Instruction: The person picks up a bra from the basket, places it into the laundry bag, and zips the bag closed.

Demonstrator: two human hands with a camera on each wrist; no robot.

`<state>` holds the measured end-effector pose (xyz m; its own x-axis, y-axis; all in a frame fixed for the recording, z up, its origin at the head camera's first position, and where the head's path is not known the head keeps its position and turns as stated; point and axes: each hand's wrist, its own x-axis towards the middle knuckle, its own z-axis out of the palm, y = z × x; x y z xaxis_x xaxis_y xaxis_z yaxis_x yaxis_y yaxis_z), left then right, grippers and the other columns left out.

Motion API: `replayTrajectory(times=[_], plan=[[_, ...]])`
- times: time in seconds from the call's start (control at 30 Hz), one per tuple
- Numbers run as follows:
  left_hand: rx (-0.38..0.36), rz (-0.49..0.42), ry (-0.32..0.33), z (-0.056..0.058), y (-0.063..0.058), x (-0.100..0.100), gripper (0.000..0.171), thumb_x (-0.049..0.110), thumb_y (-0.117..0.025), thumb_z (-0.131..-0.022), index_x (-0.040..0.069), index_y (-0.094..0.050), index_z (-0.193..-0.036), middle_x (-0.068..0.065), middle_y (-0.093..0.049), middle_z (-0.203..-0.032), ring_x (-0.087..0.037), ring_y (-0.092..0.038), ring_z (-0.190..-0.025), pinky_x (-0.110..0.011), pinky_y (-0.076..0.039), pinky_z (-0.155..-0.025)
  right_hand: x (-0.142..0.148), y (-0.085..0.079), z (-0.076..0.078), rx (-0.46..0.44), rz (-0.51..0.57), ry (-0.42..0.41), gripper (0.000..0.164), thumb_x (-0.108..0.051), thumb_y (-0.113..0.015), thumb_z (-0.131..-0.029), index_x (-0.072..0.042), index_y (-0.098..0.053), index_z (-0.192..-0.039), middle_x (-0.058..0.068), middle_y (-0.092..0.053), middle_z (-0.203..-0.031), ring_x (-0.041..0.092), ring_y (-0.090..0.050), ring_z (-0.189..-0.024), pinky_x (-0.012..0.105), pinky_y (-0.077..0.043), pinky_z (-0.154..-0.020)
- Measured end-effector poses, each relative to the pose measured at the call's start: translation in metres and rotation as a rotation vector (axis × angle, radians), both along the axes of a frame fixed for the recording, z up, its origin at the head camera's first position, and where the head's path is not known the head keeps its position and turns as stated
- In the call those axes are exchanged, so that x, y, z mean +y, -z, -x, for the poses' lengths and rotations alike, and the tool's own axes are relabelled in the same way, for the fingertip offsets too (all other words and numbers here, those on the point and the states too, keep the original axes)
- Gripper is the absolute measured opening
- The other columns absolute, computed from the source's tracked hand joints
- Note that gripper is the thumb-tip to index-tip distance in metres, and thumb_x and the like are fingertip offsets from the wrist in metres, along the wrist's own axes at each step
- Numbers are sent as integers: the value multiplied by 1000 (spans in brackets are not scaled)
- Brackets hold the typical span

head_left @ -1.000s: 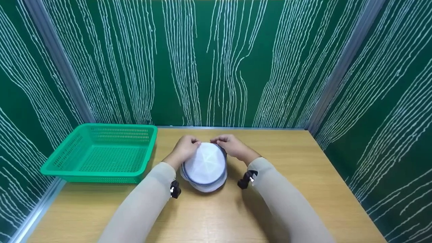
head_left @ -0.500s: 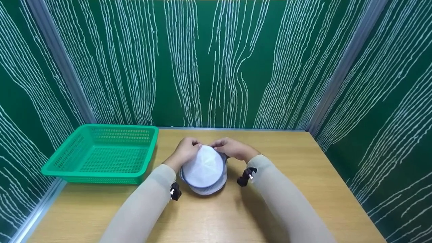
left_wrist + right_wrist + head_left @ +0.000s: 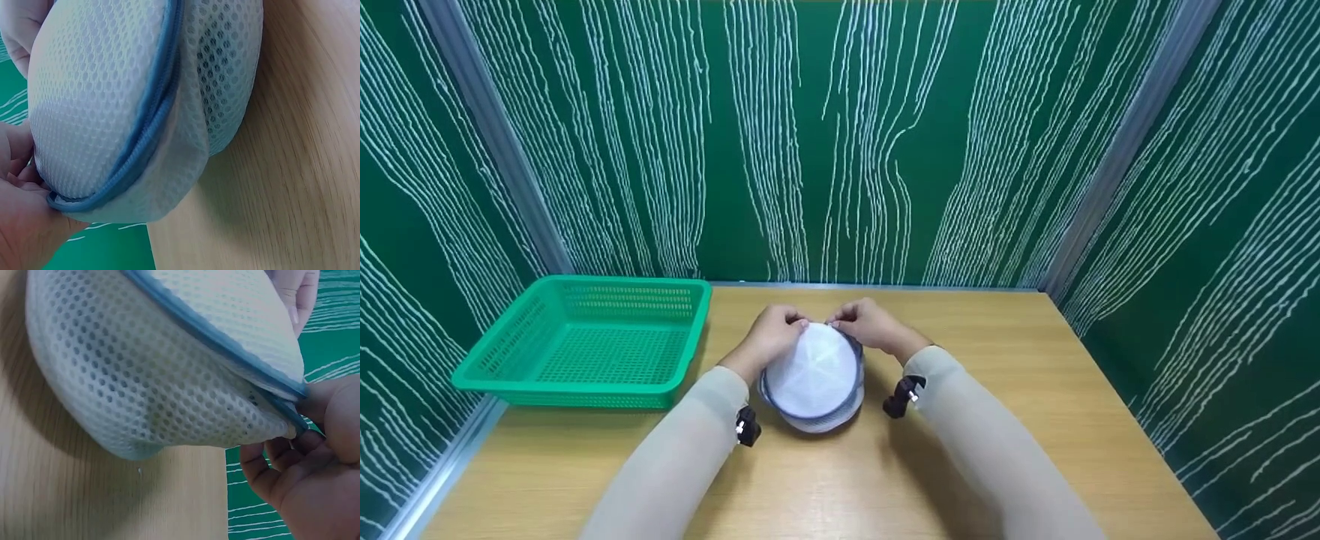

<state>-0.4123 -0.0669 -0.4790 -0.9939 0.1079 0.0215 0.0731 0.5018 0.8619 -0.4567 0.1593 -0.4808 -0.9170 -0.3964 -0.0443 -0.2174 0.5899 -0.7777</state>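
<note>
A round white mesh laundry bag (image 3: 814,371) with a blue zipper edge stands on the wooden table, its lid side facing me. My left hand (image 3: 774,335) pinches the bag's far left edge with thumb and fingers. At the far right edge, my right hand (image 3: 874,326) pinches the rim close to the other hand. In the left wrist view the blue zipper (image 3: 149,121) curves down to the left fingers. The right wrist view has the zipper ending between the thumb and fingers of the right hand (image 3: 315,444). What the bag contains is hidden.
A green plastic basket (image 3: 682,330) with slotted walls stands on the left of the wooden table (image 3: 997,412). Green panels (image 3: 840,150) with white wavy lines, joined by grey metal posts (image 3: 1099,172), enclose the back and sides.
The laundry bag has shifted slightly toward me, its lid now looking more peaked. My right hand has adjusted its fingers at the rim; the left keeps its pinch.
</note>
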Motion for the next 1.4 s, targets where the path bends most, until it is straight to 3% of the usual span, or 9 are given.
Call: replayTrajectory(times=[0.23, 0.47, 0.7, 0.93, 1.23, 1.4], plan=[[6, -8, -47, -1, 0, -1, 25, 13, -62, -115, 4, -84, -122, -17, -81, -129, -35, -72, -129, -51, -59, -116, -9, 0, -3, 177, -41, 26, 19, -4, -66, -113, -8, -84, -110, 10, -84, -112, 18, -74, -100, 32, -66, -89], [-15, 7, -106, -2, -1, 0, 25, 13, -62, -114, 3, -83, -124, -18, -79, -131, -36, -72, -129, -51, -60, -115, -9, -2, -9, 227, -71, 56, 19, -2, -66, -112, -9, -84, -111, 10, -84, -114, 22, -78, -105, 36, -68, -94], [-2, 11, -159, 1, 6, -7, 27, 13, -60, -114, 0, -82, -122, -19, -79, -130, -36, -71, -128, -51, -58, -115, -3, -1, -8, 302, -104, 58, 20, 0, -66, -112, -8, -84, -111, 10, -84, -115, 26, -79, -112, 41, -67, -102], [-11, 23, -198, -3, 7, -10, 24, 12, -57, -115, 1, -76, -103, -14, -71, -112, -28, -62, -106, -47, -57, -101, 2, 1, -9, 278, -75, 78, 20, 0, -66, -112, -9, -83, -112, 10, -83, -116, 27, -79, -114, 41, -67, -103], [-64, 35, -244, -10, 2, -10, 30, 17, -52, -117, -1, -75, -123, -20, -73, -131, -34, -66, -121, -53, -58, -114, 4, 1, -12, 291, -68, 83, 17, -3, -66, -113, -10, -81, -114, 9, -83, -119, 28, -78, -122, 44, -64, -111], [-78, 51, -217, -8, 0, -6, 36, 22, -54, -119, 1, -73, -140, -19, -73, -143, -36, -68, -137, -55, -56, -121, 2, 0, -12, 304, -67, 82, 15, -5, -64, -114, -9, -79, -115, 10, -82, -118, 28, -78, -122, 45, -64, -111]])
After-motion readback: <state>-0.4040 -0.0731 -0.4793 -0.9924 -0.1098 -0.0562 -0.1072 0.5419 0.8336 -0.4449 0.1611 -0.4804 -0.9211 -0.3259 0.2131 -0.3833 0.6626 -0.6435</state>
